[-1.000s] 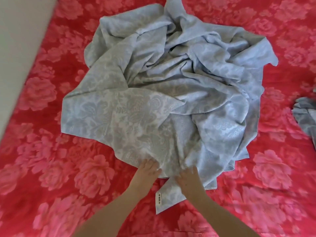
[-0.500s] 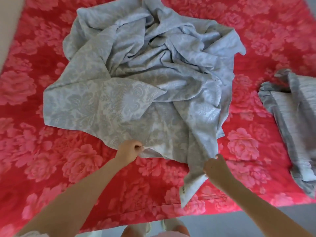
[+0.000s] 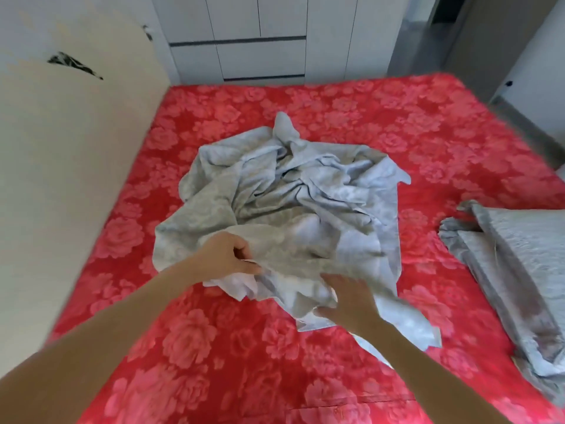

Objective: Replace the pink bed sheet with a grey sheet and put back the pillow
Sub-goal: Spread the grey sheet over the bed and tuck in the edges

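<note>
Head view: grey sheet point(image 3: 293, 209), pillow point(image 3: 519, 255) at 3 o'clock.
Left hand point(image 3: 226, 255) pinches the sheet's edge; right hand point(image 3: 351, 301) rests flat on it, fingers straight.

The bed point(image 3: 336, 83) was spread with a pink sheet point(image 3: 428, 127) in a rose pattern. A grey sheet point(image 3: 305, 194) lay crumpled in a heap on its middle. A grey pillow point(image 3: 526, 255) lay at the right side, apart from the heap.

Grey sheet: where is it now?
Head view: the grey sheet lies crumpled mid-bed on the pink sheet, left of the pillow; the left hand grips its near edge, the right hand rests on it.
</note>
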A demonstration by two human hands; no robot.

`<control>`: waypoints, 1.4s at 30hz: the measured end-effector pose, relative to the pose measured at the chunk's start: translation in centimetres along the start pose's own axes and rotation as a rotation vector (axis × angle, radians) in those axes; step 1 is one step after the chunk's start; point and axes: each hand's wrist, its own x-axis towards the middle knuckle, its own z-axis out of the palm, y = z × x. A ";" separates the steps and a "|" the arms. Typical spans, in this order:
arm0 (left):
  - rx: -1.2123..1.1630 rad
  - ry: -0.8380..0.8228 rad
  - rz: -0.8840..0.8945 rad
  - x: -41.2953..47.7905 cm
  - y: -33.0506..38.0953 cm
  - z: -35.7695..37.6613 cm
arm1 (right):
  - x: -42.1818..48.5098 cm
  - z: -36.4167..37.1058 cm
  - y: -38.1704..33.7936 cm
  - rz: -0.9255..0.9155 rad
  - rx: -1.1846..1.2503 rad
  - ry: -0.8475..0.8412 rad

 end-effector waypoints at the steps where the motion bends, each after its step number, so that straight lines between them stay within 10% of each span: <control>1: 0.011 -0.029 0.003 -0.5 1.2 -0.8 | 0.2 -0.5 -1.4 -0.025 0.065 0.061; 9: 0.039 0.131 0.064 -4.5 6.8 -6.3 | -0.5 -8.4 -0.4 -0.051 0.137 0.425; 17: -0.378 0.671 0.043 -9.8 9.6 -13.3 | -0.7 -15.2 3.6 0.064 0.163 0.650; 22: -0.524 1.308 -0.263 -12.8 6.4 -18.8 | -2.1 -19.5 3.7 0.144 0.421 0.644; 26: 0.092 1.133 -0.740 -14.9 4.4 -18.3 | -5.9 -25.0 -2.4 -0.212 0.605 0.450; 31: -0.026 0.924 -0.010 -16.5 13.7 -9.2 | -7.6 -29.3 -12.5 -0.189 1.090 -0.038; 34: -0.092 0.782 0.014 -17.7 16.7 -4.5 | -8.1 -29.1 -17.8 -0.163 1.491 -0.366; 42: -0.384 1.302 -0.146 -19.3 10.8 -4.9 | -6.8 -24.6 -25.2 -0.144 1.704 -0.647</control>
